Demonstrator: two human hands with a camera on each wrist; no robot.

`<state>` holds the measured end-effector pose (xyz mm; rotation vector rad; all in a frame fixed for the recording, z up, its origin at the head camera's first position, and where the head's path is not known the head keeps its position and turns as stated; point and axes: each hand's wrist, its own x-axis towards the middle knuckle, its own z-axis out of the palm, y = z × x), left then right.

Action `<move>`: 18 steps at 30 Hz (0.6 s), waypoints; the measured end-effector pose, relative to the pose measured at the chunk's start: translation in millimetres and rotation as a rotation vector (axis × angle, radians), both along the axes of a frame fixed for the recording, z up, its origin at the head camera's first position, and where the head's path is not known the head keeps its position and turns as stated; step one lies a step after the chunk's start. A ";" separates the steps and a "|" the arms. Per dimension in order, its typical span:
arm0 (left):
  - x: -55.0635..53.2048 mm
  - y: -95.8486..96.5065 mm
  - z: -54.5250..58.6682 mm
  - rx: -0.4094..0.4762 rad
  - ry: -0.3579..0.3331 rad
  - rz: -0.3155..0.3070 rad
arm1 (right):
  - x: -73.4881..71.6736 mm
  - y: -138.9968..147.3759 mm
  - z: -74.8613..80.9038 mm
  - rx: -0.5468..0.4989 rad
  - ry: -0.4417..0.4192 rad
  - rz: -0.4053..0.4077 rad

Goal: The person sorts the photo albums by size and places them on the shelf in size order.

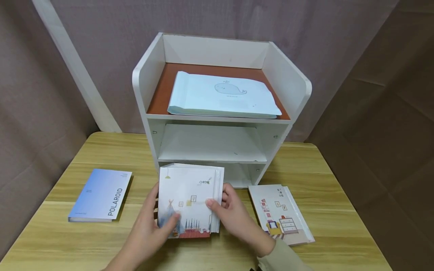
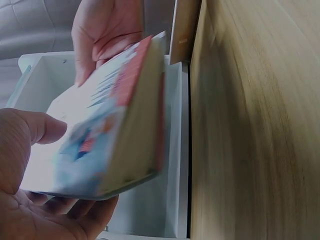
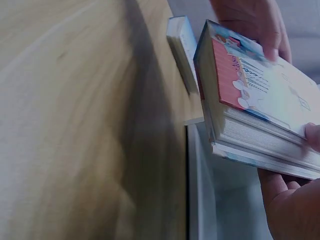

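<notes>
Both hands hold a thick white photo album (image 1: pixel 190 199) with a drawn tent, picture frames and a red strip on its cover, raised in front of the shelf. My left hand (image 1: pixel 147 222) grips its left side, thumb on the cover and fingers underneath. Along the spine side, my right hand (image 1: pixel 237 212) pinches it, thumb on top. Layered spine edges show below the cover in the right wrist view, where the album (image 3: pixel 265 90) is tilted. A similar illustrated album (image 1: pixel 281 216) lies on the table beside the right hand.
A white shelf unit (image 1: pixel 211 161) stands at the table's back, its two lower compartments facing me. On its brown top board (image 1: pixel 157 96) lies a pale blue whale album (image 1: pixel 223 94). A blue POLAROID album (image 1: pixel 100 195) lies at the left of the wooden table (image 1: pixel 44 229).
</notes>
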<state>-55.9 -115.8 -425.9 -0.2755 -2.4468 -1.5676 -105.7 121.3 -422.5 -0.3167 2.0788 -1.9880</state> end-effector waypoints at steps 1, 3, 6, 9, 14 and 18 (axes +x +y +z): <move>-0.3 0.4 -0.5 0.003 -0.001 -0.002 | -1.2 -0.4 1.6 -0.010 0.008 -0.006; -1.2 0.6 -2.1 0.009 0.002 -0.002 | -3.6 -1.6 5.3 -0.039 0.028 -0.014; -3.5 -0.1 -5.1 0.008 0.006 0.005 | -7.7 -2.9 12.1 -0.060 0.058 -0.034; -5.7 -0.3 -7.0 0.053 -0.019 0.002 | -12.0 -3.2 18.7 -0.061 0.072 -0.060; -6.9 3.3 -4.7 0.274 -0.078 -0.059 | -17.8 -2.9 29.2 -0.067 0.056 -0.090; -8.9 8.0 -1.0 0.394 -0.082 -0.097 | -21.5 -2.4 36.5 -0.070 0.039 -0.096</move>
